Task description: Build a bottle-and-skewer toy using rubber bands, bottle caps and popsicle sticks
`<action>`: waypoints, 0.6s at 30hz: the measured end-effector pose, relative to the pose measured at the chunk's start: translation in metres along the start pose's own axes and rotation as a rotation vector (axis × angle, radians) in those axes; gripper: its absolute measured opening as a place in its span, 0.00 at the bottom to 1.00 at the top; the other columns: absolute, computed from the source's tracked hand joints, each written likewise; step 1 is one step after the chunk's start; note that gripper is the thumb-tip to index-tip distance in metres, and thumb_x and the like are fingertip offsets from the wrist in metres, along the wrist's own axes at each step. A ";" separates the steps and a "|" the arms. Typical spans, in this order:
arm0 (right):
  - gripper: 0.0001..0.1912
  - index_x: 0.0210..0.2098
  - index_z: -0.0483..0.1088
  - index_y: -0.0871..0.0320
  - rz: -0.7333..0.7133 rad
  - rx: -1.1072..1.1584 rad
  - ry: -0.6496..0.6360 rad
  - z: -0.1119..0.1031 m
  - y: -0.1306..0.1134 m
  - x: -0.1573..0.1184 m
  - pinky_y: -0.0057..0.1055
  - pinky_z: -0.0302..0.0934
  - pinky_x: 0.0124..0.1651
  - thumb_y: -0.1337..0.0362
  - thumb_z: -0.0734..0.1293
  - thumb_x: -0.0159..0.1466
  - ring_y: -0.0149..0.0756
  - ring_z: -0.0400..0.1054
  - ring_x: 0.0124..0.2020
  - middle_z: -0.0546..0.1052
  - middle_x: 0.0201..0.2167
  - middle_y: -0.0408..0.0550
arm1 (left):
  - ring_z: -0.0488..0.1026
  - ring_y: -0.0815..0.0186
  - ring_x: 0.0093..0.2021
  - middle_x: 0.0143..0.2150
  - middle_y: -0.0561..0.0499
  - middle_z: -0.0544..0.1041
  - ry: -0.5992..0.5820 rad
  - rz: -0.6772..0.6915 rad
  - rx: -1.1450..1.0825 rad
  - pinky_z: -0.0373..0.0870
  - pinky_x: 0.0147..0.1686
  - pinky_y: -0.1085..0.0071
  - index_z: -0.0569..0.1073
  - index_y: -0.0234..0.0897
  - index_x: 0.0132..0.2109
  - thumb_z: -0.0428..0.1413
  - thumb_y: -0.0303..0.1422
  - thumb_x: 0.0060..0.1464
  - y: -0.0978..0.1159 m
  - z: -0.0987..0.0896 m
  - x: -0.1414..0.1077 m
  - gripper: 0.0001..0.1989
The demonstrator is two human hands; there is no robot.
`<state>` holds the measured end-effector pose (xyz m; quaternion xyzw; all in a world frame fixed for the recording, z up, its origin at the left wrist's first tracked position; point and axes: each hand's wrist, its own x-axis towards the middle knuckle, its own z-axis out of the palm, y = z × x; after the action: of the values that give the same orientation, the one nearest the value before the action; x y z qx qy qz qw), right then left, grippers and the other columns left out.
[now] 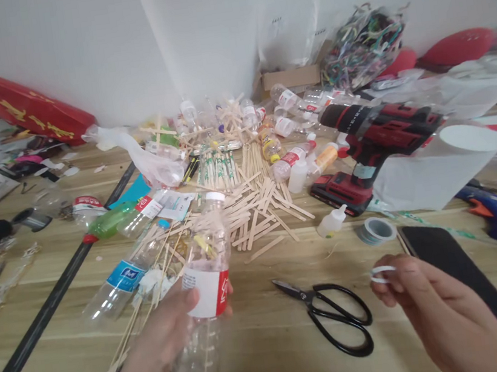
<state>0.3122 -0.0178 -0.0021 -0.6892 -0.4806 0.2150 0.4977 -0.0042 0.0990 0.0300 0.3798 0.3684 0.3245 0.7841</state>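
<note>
A clear plastic bottle (207, 338) is clasped around its label (204, 290) by the left hand (168, 324), above the table, left of the scissors (309, 297). It is probably light, slick and easily dented — best held gently at the label. A white ring (383, 269), likely light and bendable, is pinched at its edge by the right hand (443, 307).
</note>
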 end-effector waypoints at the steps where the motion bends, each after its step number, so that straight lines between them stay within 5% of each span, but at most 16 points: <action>1: 0.23 0.24 0.66 0.54 0.016 0.062 -0.046 0.007 -0.009 0.002 0.29 0.62 0.26 0.50 0.57 0.71 0.34 0.67 0.24 0.70 0.22 0.44 | 0.77 0.60 0.31 0.34 0.46 0.81 -0.014 -0.006 0.003 0.72 0.32 0.69 0.80 0.36 0.43 0.69 0.46 0.42 -0.001 0.002 0.000 0.24; 10: 0.26 0.22 0.65 0.55 -0.002 0.312 -0.309 0.044 -0.052 0.010 0.27 0.59 0.27 0.45 0.58 0.69 0.32 0.63 0.22 0.68 0.19 0.42 | 0.77 0.61 0.33 0.31 0.48 0.79 -0.104 -0.054 -0.026 0.72 0.31 0.71 0.81 0.37 0.42 0.69 0.46 0.42 -0.012 0.008 0.004 0.23; 18: 0.28 0.23 0.64 0.55 0.016 0.349 -0.376 0.070 -0.065 0.009 0.26 0.57 0.25 0.39 0.58 0.66 0.31 0.61 0.22 0.68 0.19 0.43 | 0.72 0.66 0.27 0.25 0.51 0.75 -0.141 -0.100 -0.044 0.64 0.27 0.74 0.81 0.36 0.38 0.70 0.46 0.39 -0.014 0.020 0.007 0.22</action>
<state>0.2326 0.0262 0.0287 -0.5444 -0.5149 0.4232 0.5093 0.0187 0.0902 0.0245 0.3653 0.3236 0.2655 0.8315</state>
